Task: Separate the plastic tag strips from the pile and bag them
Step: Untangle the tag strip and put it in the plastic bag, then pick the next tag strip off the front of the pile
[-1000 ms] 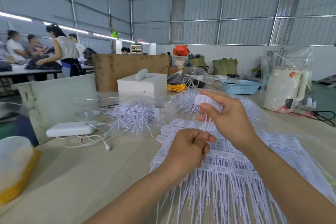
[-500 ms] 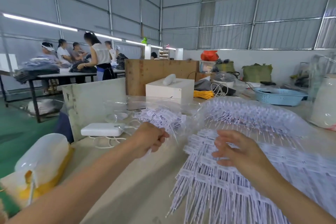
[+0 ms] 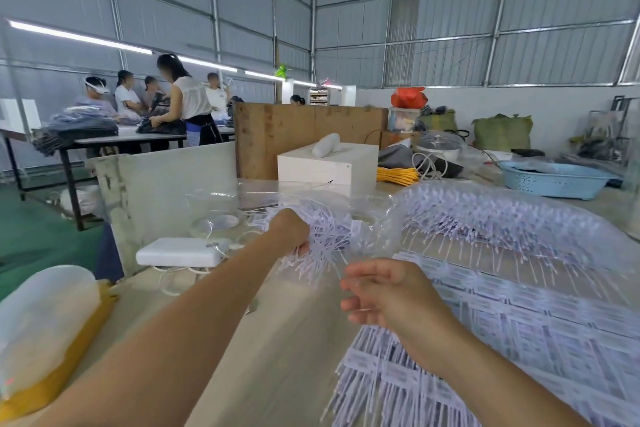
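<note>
One bunch of tag strips [image 3: 320, 246] sits gripped in the left hand [image 3: 290, 231] at the clear bag [image 3: 367, 215] — push it fully inside before letting go. Beside the bag, over the pile [image 3: 519, 329], the right hand [image 3: 384, 291] hangs loosely curled, apparently empty — ready to steady the bag's mouth.

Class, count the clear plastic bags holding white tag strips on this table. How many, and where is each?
2. One small clear bag at the left hand; one large clear bag behind the loose pile. Others may be hidden.
</note>
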Tool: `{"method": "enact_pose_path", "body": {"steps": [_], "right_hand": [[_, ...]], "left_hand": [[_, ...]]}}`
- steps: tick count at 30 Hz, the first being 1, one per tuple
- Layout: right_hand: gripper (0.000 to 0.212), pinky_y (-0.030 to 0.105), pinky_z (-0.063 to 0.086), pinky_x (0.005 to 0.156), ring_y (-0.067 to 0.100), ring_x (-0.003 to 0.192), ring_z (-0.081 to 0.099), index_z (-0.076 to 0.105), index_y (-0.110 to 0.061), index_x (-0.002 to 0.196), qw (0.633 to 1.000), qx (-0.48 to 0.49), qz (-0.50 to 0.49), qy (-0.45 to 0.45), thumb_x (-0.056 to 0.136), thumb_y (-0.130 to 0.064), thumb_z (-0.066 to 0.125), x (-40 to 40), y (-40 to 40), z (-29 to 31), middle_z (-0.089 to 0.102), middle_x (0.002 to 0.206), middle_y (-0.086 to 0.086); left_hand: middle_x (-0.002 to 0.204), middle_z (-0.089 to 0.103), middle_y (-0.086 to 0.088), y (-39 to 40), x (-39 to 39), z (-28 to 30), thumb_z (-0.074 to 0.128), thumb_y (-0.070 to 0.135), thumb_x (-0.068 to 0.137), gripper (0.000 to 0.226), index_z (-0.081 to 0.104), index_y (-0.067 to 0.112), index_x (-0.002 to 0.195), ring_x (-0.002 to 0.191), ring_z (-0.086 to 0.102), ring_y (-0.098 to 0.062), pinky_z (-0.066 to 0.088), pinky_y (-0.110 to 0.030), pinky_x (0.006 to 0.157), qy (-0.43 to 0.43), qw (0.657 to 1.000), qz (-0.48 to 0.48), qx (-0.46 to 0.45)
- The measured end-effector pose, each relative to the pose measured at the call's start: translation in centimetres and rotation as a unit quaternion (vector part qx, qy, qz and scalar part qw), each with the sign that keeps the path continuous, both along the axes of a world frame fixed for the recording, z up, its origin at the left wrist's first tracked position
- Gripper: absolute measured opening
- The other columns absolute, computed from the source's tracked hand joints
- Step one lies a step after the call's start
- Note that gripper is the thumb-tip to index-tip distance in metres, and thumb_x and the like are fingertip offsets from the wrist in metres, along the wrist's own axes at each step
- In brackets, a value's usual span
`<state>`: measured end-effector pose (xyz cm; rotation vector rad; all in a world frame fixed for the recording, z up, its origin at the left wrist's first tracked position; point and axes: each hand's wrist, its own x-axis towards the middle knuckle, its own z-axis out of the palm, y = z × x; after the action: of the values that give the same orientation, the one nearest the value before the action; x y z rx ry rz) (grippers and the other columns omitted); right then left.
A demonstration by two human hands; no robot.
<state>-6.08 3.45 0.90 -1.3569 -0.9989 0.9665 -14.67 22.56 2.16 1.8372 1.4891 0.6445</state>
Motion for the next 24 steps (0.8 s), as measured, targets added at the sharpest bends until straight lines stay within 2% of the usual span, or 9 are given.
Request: {"method": "enact_pose_path", "body": {"steps": [2, 5, 10, 12, 14, 17, 19, 21, 24], "right_hand": [[0.012, 0.022, 0.053, 0.051, 0.014, 0.057, 0.066, 0.065, -0.007, 0.090, 1.000, 0.002, 0.012, -0.006, 0.087, 0.004, 0.059, 0.1, -0.1, -0.3, 0.070, 0.084, 0.011], [0.012, 0.022, 0.054, 0.056, 0.014, 0.060, 0.067, 0.065, -0.008, 0.090, 1.000, 0.012, 0.016, -0.020, 0.087, 0.002, 0.059, 0.0, -0.2, -0.4, 0.070, 0.085, 0.016], [0.013, 0.022, 0.055, 0.059, 0.016, 0.061, 0.067, 0.064, -0.007, 0.090, 0.999, 0.046, -0.003, -0.002, 0.087, 0.005, 0.059, 0.0, -1.5, 0.8, 0.070, 0.081, 0.013], [0.014, 0.024, 0.056, 0.059, 0.015, 0.062, 0.068, 0.065, -0.011, 0.088, 0.997, 0.066, -0.023, -0.027, 0.087, 0.002, 0.060, 1.0, -3.0, 1.7, 0.070, 0.085, 0.013], [0.013, 0.023, 0.055, 0.056, 0.013, 0.060, 0.067, 0.065, -0.013, 0.089, 0.991, 0.084, -0.061, -0.080, 0.087, -0.001, 0.061, 2.9, -5.3, 2.5, 0.068, 0.089, 0.012], [0.014, 0.021, 0.054, 0.050, 0.009, 0.052, 0.064, 0.065, -0.013, 0.086, 0.972, 0.075, -0.160, -0.154, 0.087, 0.001, 0.061, 6.7, -9.3, 2.7, 0.065, 0.089, 0.011], [0.011, 0.022, 0.052, 0.048, 0.011, 0.048, 0.061, 0.066, -0.004, 0.090, 0.957, 0.051, -0.224, -0.176, 0.087, 0.004, 0.058, 9.2, -12.1, 2.1, 0.063, 0.082, 0.012], [0.013, 0.031, 0.053, 0.058, 0.019, 0.058, 0.062, 0.065, 0.004, 0.099, 0.936, 0.009, -0.275, -0.221, 0.088, 0.005, 0.056, 11.2, -14.4, 0.8, 0.062, 0.081, 0.013], [0.017, 0.037, 0.050, 0.080, 0.018, 0.077, 0.058, 0.066, 0.011, 0.096, 0.906, -0.049, -0.299, -0.295, 0.088, 0.007, 0.051, 12.1, -16.5, -0.8, 0.063, 0.087, 0.019]], "left_hand": [[0.066, 0.056, -0.007, 1.0, 0.6, -0.7, 0.047, 0.003, 0.091, 0.021, 0.064, -0.007, 0.096, 0.063, 0.060, -0.018, 0.044, -0.020, 0.054, 0.047, 0.996, -0.003, 0.074], [0.105, 0.063, -0.014, 1.1, 1.2, -1.6, 0.050, 0.010, 0.090, 0.019, 0.059, 0.000, 0.105, 0.101, 0.060, -0.029, 0.045, -0.029, 0.075, 0.140, 0.978, 0.021, 0.151], [0.127, 0.052, -0.015, -0.7, 1.1, -1.0, 0.046, 0.013, 0.091, 0.028, 0.056, 0.007, 0.117, 0.121, 0.047, -0.031, 0.041, -0.038, 0.100, 0.322, 0.927, 0.004, 0.195], [0.129, 0.048, -0.015, -2.7, 0.3, 0.8, 0.047, 0.017, 0.092, 0.029, 0.054, 0.008, 0.119, 0.121, 0.046, -0.032, 0.040, -0.042, 0.099, 0.399, 0.888, 0.008, 0.227], [0.117, 0.055, -0.012, -5.3, -0.4, 2.5, 0.048, 0.018, 0.093, 0.021, 0.057, 0.008, 0.108, 0.111, 0.054, -0.030, 0.046, -0.039, 0.092, 0.435, 0.858, -0.006, 0.273], [0.105, 0.061, -0.007, -10.3, 0.0, 3.5, 0.049, 0.021, 0.093, 0.018, 0.061, 0.010, 0.103, 0.102, 0.058, -0.025, 0.048, -0.033, 0.085, 0.359, 0.861, -0.101, 0.346], [0.106, 0.065, -0.003, -14.5, 1.3, 3.0, 0.052, 0.020, 0.093, 0.018, 0.067, 0.014, 0.102, 0.098, 0.059, -0.021, 0.048, -0.032, 0.085, 0.224, 0.872, -0.255, 0.353], [0.105, 0.068, -0.001, -18.4, 3.2, 1.7, 0.056, 0.020, 0.092, 0.019, 0.070, 0.016, 0.104, 0.094, 0.061, -0.016, 0.050, -0.032, 0.085, 0.141, 0.846, -0.391, 0.333], [0.118, 0.061, -0.005, -21.6, 6.5, -0.4, 0.054, 0.037, 0.094, 0.035, 0.061, 0.017, 0.122, 0.106, 0.056, -0.022, 0.045, -0.037, 0.092, 0.179, 0.819, -0.453, 0.303]]}}
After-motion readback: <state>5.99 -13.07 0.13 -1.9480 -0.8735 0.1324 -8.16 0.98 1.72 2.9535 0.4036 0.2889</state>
